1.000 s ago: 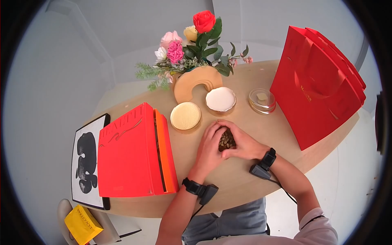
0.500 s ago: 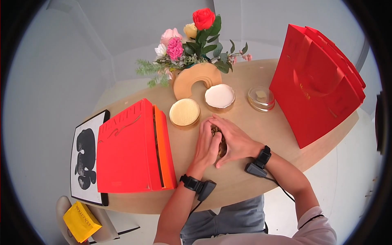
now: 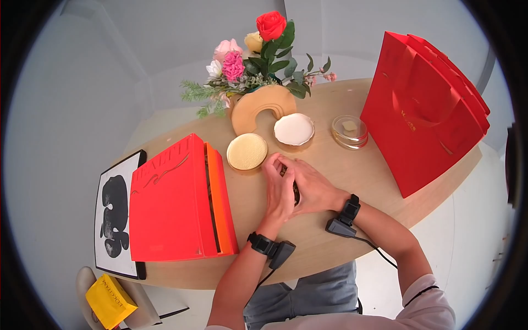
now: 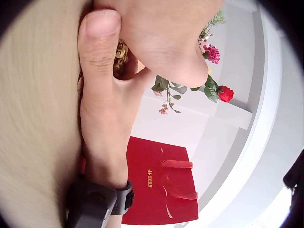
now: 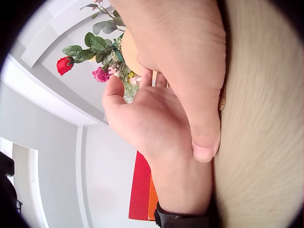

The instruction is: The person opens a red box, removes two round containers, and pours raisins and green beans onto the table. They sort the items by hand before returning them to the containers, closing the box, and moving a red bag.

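Observation:
Small brown pieces (image 3: 296, 193) lie on the table between the two cupped hands, showing only through a narrow gap. On their left side the left hand (image 3: 279, 190) curls round them; the right hand (image 3: 314, 188) curls round from the right, with the fingertips of both meeting at the far end. In the left wrist view, brownish pieces (image 4: 120, 57) show between the left hand (image 4: 161, 38) and the right hand (image 4: 102, 95). The right wrist view has the right hand (image 5: 190, 61) over the left palm (image 5: 152, 123), hiding most of the pieces.
Beyond the hands stand a gold-topped round tin (image 3: 247, 152), a white-topped one (image 3: 294, 130), a clear dish (image 3: 349, 132), a tan arch (image 3: 247, 113) and flowers (image 3: 234, 66). A red box (image 3: 176, 203) and framed picture (image 3: 114, 212) are left, a red bag (image 3: 421, 115) right.
Both hands have drawn closer together and shifted slightly left. The gap between them has narrowed, so fewer of the brown pieces show.

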Demonstrator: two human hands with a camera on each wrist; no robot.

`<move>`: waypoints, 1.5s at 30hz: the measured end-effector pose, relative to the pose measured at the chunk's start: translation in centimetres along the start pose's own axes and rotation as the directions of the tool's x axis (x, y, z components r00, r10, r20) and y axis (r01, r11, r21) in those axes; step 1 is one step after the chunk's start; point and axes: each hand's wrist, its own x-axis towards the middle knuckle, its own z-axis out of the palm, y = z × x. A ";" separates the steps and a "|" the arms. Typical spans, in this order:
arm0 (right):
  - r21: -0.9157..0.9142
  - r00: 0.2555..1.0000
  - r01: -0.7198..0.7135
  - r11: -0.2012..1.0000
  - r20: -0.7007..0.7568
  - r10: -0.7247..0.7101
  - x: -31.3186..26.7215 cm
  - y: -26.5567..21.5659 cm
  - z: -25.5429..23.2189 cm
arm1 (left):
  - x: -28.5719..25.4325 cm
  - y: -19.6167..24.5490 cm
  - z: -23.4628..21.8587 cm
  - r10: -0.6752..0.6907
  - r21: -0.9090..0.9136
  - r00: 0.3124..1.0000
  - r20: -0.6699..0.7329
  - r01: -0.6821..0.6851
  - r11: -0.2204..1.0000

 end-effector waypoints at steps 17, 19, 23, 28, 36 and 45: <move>-0.129 0.985 0.170 0.977 0.008 -0.170 0.4 0.4 -0.1 | 0.3 0.3 -0.1 0.283 0.365 0.953 0.106 -0.302 0.881; -0.152 0.987 0.157 0.976 0.007 -0.158 0.3 0.5 0.1 | 0.4 0.3 -0.2 0.275 0.360 0.956 0.104 -0.294 0.885; -0.180 0.986 0.163 0.970 0.016 -0.163 0.2 0.4 -0.1 | 0.5 0.1 -0.4 0.272 0.350 0.957 0.098 -0.289 0.891; -0.185 0.980 0.184 0.965 -0.047 -0.196 -0.3 0.9 0.3 | 0.6 -1.0 -1.0 0.251 0.241 0.966 0.058 -0.258 0.936; -0.191 0.981 0.160 0.968 -0.074 -0.177 0.0 0.8 -0.1 | 0.0 -0.3 -0.7 0.105 -0.036 0.993 -0.059 -0.108 0.994; -0.180 0.983 0.169 0.969 -0.035 -0.178 0.7 1.5 -0.3 | -0.2 0.8 -0.8 0.000 -0.039 0.997 -0.076 -0.003 0.999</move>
